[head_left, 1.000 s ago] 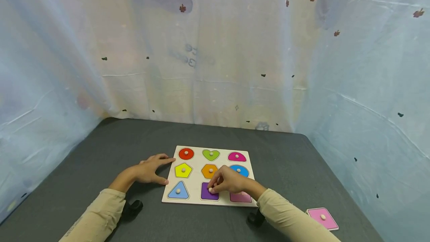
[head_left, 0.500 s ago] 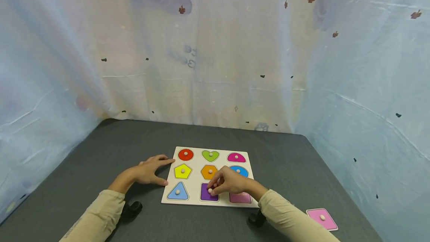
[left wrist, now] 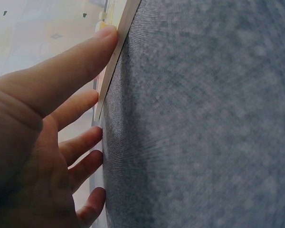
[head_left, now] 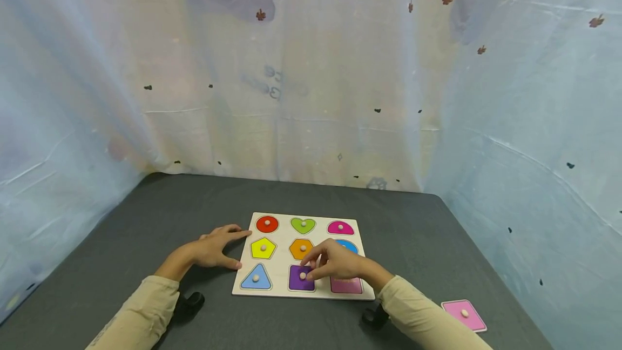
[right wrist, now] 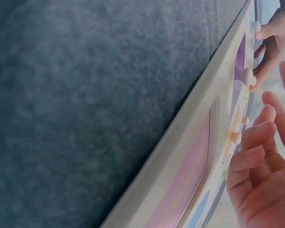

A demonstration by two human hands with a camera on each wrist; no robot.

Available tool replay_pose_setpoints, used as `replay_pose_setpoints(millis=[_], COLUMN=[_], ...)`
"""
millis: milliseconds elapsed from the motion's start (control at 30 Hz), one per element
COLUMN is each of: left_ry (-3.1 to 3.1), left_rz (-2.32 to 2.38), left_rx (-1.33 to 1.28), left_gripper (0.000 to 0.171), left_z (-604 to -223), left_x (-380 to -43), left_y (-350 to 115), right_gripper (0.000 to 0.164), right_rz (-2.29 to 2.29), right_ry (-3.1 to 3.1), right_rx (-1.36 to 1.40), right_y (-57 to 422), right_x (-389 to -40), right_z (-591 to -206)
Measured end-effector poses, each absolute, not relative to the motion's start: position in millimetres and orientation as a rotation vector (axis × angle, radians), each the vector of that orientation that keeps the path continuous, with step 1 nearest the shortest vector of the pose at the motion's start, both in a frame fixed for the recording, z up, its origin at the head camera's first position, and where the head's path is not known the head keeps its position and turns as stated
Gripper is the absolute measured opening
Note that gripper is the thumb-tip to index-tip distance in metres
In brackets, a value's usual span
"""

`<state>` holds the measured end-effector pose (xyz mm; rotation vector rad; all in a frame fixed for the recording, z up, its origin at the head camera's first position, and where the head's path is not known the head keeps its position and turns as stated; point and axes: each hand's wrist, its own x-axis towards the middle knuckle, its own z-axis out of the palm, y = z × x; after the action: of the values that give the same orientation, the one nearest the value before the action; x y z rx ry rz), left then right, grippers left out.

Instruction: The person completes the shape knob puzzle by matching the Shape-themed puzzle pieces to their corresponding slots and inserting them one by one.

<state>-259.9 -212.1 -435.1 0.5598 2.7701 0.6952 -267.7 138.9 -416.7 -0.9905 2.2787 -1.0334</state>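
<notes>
A wooden peg puzzle board (head_left: 280, 285) lies flat on the dark table, with coloured shapes and small knobs in rows. My left hand (head_left: 214, 247) touches its left edge with thumb and index finger, the other fingers spread, as the left wrist view confirms. Over the lower middle, my right hand (head_left: 337, 261) hovers by the purple square (head_left: 295, 281), which sits in its slot. In the right wrist view the thumb and fingers are apart and hold nothing. Partly below that hand is a pink recess (head_left: 346, 286) without a piece. A blue shape (head_left: 351, 245) is partly covered by the hand.
A pink knobbed piece (head_left: 466, 315) lies on the grey table (head_left: 403, 247) at the right, beside the right sleeve. Black wrist straps (head_left: 189, 307) show under both forearms. Patterned curtains (head_left: 311, 69) hang behind and at the sides.
My right fingers have let go of the purple square's knob and lifted slightly to the right. The left hand stays at the board's edge.
</notes>
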Motion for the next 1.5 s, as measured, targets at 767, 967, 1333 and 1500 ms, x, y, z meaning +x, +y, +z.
replay_pose_setpoints(millis=[767, 967, 1333, 1500], left_ry=[2.733, 2.744, 2.749, 2.749], left_rz=[0.729, 0.719, 0.709, 0.703], left_rx=[0.565, 0.584, 0.571, 0.566], left_gripper=[0.088, 0.087, 0.087, 0.087], left_z=[-437.0, -434.7, -436.7, -437.0], left_x=[-260.5, -260.0, -261.8, -262.6], left_y=[-213.3, -212.5, -213.8, -213.7], right_gripper=[0.029, 0.028, 0.029, 0.027], right_rz=[-1.133, -1.171, -1.171, -1.177], right_ry=[2.309, 2.324, 2.383, 2.394], right_rx=[-1.046, -0.999, -0.977, -0.953], right_y=[186.5, 199.8, 221.7, 232.3], right_x=[-255.7, -255.6, -255.7, -254.5], right_z=[-423.3, -419.0, -415.7, -414.9])
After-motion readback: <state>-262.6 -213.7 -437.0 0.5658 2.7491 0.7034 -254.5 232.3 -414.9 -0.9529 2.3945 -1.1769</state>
